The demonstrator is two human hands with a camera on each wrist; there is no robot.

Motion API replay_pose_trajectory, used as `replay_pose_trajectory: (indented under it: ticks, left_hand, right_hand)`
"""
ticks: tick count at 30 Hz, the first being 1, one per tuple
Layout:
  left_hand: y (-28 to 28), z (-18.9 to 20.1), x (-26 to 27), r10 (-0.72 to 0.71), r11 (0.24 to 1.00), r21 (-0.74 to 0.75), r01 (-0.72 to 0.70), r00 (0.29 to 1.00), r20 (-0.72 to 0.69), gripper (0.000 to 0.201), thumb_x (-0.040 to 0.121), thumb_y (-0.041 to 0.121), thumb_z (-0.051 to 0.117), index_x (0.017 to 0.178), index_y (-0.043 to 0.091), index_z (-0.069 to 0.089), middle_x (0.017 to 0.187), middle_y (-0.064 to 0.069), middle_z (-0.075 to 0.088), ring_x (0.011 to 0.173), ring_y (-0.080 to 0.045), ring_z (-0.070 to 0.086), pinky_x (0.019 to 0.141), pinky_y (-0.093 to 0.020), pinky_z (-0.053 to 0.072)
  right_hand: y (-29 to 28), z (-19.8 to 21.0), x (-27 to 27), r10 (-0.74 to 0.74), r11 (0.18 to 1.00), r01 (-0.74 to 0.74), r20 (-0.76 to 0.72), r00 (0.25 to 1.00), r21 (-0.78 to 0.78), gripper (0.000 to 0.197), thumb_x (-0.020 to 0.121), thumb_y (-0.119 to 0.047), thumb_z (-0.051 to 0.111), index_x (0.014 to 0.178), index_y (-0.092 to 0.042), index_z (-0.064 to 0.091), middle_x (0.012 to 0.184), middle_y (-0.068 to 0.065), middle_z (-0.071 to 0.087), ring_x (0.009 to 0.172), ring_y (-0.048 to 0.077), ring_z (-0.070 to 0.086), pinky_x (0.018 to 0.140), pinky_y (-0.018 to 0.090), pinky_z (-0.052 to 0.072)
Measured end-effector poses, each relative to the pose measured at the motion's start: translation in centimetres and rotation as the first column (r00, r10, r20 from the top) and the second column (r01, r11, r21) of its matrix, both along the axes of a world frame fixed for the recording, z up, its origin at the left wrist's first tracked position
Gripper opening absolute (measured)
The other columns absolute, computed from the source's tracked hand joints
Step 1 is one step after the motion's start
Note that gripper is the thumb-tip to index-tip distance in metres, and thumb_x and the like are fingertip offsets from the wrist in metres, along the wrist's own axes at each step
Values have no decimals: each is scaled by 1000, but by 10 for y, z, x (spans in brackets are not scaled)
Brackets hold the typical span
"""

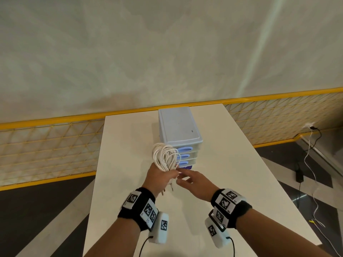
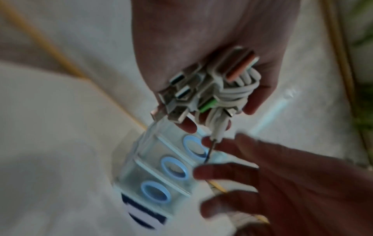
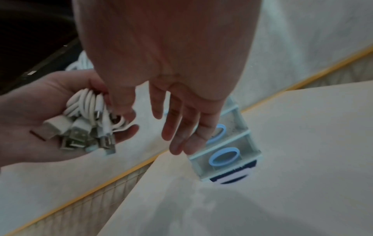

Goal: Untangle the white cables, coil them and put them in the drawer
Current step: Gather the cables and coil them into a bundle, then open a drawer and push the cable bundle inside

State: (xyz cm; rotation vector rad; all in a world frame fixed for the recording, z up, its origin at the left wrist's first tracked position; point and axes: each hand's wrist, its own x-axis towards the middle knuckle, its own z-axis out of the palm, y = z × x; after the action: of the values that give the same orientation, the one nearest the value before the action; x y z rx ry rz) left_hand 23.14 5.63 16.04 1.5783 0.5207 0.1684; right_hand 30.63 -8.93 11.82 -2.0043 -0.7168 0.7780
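My left hand (image 1: 161,175) grips a coiled bundle of white cables (image 1: 165,156), loops standing up above the fist, plugs hanging below it. The left wrist view shows the cable plugs (image 2: 193,89) bunched in the left hand (image 2: 201,63). In the right wrist view the bundle (image 3: 86,115) lies in the left hand (image 3: 36,121). My right hand (image 1: 193,180) is open, fingers straight, just right of the bundle and in front of the drawer unit (image 1: 178,127). The right hand (image 3: 181,124) hovers before the blue-handled drawers (image 3: 224,156), all closed. Blue drawer handles (image 2: 173,167) show beneath the right hand (image 2: 262,183).
The pale drawer unit stands at the far middle of a white table (image 1: 232,173). A yellow mesh fence (image 1: 46,145) runs behind the table. A wall socket with cables (image 1: 311,130) and an adapter lie on the floor to the right.
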Motion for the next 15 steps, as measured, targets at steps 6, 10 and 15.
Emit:
replay_pose_trajectory:
  ticks: [6, 10, 15]
  left_hand:
    - [24, -1, 28, 102, 936, 347, -55, 987, -120, 20, 69, 12, 69, 54, 12, 54, 53, -5, 54, 53, -24, 48, 50, -25, 40]
    - [40, -7, 46, 178, 796, 596, -105, 982, -65, 14, 70, 16, 70, 64, 8, 61, 57, -10, 59, 60, -35, 54, 58, -28, 37]
    - [49, -22, 59, 131, 770, 626, -123, 991, 33, 6, 67, 25, 58, 62, 25, 54, 52, 8, 53, 56, -28, 54, 59, -24, 36]
  right_hand:
    - [-5, -24, 19, -376, 927, 356, -307, 874, -122, 30, 89, -20, 56, 118, -18, 55, 91, 0, 62, 73, 16, 57, 59, 24, 43]
    - [4, -34, 34, -479, 872, 476, -391, 786, -113, 18, 92, -23, 50, 106, -13, 56, 90, 3, 62, 74, 19, 57, 62, 28, 45]
    - [37, -60, 59, -535, 675, 735, -722, 439, -54, 13, 87, -2, 48, 81, -9, 58, 77, 10, 59, 69, 20, 57, 63, 25, 48]
